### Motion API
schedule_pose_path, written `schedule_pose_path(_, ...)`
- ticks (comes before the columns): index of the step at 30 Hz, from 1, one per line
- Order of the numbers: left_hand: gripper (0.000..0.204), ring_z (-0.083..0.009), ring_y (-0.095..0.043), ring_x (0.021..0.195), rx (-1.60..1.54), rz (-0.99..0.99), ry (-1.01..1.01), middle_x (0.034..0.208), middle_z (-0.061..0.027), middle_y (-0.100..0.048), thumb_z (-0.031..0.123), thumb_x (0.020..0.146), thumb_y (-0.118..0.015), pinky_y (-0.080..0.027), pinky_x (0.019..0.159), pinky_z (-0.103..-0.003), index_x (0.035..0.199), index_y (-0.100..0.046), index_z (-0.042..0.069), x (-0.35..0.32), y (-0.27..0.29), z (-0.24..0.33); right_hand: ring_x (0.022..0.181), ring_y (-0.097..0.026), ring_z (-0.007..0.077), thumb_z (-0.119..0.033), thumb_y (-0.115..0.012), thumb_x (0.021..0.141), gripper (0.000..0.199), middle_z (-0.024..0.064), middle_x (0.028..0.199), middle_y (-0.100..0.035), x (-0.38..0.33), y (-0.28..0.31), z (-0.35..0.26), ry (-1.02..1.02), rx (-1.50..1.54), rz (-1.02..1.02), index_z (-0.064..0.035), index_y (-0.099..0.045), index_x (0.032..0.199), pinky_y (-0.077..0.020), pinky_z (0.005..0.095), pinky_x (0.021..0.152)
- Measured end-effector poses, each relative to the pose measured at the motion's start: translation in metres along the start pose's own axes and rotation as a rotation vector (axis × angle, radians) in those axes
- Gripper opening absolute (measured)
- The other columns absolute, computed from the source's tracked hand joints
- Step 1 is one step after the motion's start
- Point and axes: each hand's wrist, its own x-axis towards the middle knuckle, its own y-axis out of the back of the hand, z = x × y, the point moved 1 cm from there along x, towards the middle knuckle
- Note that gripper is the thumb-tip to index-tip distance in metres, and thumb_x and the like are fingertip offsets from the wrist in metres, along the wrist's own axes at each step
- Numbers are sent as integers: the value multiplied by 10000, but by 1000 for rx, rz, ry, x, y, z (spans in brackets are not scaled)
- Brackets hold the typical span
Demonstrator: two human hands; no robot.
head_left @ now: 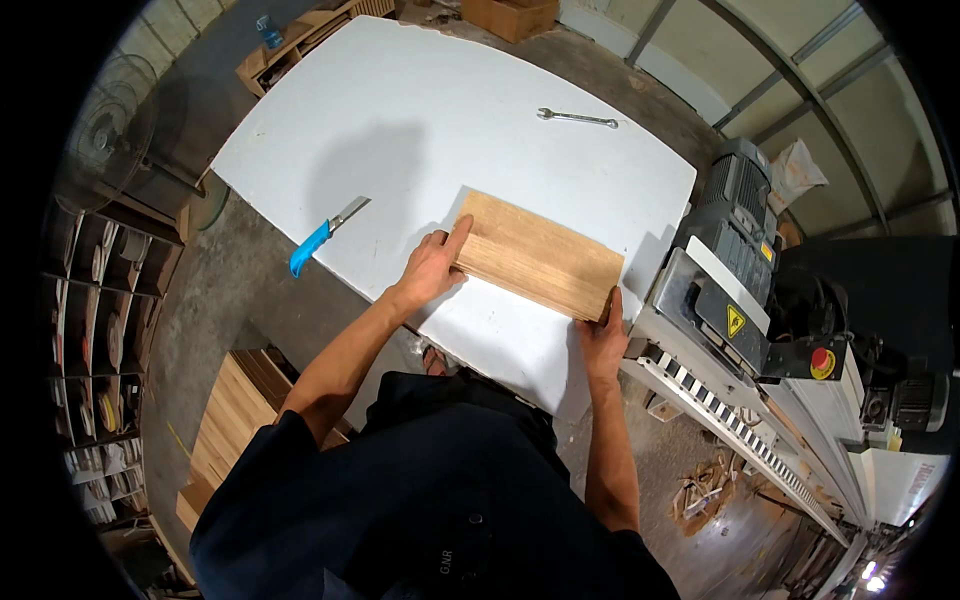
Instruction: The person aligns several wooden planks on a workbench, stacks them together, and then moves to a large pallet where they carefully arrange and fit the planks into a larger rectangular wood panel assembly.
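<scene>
Brown wooden boards [540, 255], stacked on the near right part of a white table [300, 110], are held at both ends: the left hand [432, 268] is clamped on their left end, the right hand [603, 340] on their near right corner. One blue-handled knife [312, 248] lies left of them, its handle past the table edge; one wrench [578, 119] lies beyond. Pale lettering marks the dark shirt [400, 500]. At right, a machine [725, 325] bears a yellow warning triangle [735, 321] and one red button [822, 361]. At far left, shelving compartments [105, 340] hold what look like thin flat pieces, though the rim blurs them.
</scene>
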Motion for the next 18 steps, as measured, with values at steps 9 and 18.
schedule_pose_path(9, 877, -356, -561, 893, -160, -111, 11, 893, -220, -576, 63, 686, -730, -476, 768, -412, 1434, -284, 164, 7, 6, -8, 869, -641, 240, 3, -725, 718, 833, 157, 1021, -636, 0, 3, 4, -50, 98, -51, -60, -283, 1421, -520, 331, 767)
schedule_pose_path(18, 819, -358, -550, 880, 69, -36, -51, 892, -216, -572, 81, 715, -696, -476, 761, -417, 1424, -289, 108, -4, 1, -8, 786, -611, 359, -69, -732, 713, 779, 198, 911, -622, 0, 1, -2, 8, -51, 6, -8, -326, 1375, -506, 400, 713)
